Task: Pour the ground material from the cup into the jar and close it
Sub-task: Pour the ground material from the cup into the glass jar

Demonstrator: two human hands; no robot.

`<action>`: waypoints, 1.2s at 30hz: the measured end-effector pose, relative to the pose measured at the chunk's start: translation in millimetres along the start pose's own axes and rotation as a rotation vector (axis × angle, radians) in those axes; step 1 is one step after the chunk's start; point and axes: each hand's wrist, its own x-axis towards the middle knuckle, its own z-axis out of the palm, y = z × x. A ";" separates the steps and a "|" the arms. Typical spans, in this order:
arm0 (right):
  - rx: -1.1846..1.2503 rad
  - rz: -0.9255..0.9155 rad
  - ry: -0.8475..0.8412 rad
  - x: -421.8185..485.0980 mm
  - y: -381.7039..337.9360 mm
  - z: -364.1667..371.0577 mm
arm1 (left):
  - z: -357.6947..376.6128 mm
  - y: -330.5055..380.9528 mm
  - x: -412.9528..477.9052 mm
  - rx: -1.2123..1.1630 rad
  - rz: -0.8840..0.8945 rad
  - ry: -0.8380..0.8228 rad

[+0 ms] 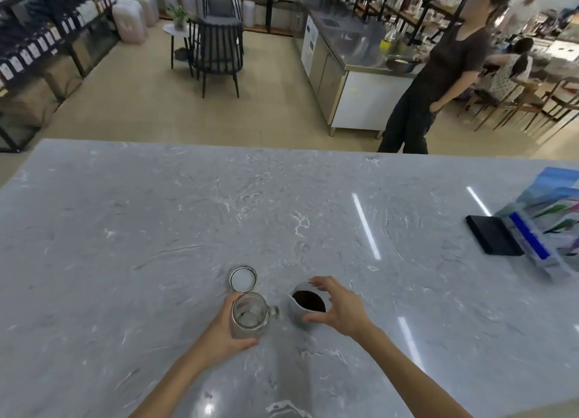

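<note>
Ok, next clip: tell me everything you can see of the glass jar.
The glass jar is clear and looks empty, its mouth open. It stands upright on the grey marbled counter, with a small glass handle on its right side. The left hand wraps its left wall. Its lid lies just behind it, white inside facing up. The white cup stands apart, to its right.

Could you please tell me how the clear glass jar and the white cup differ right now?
The clear glass jar looks empty; the white cup holds dark ground material. The left hand grips the jar; the right hand spreads around the cup without clearly gripping it. Both stand open on the grey marble counter.
</note>
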 end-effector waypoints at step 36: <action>-0.784 -0.388 -0.156 15.5 -133.9 -39.2 | 7.2 16.5 -1.1 -0.038 0.008 0.073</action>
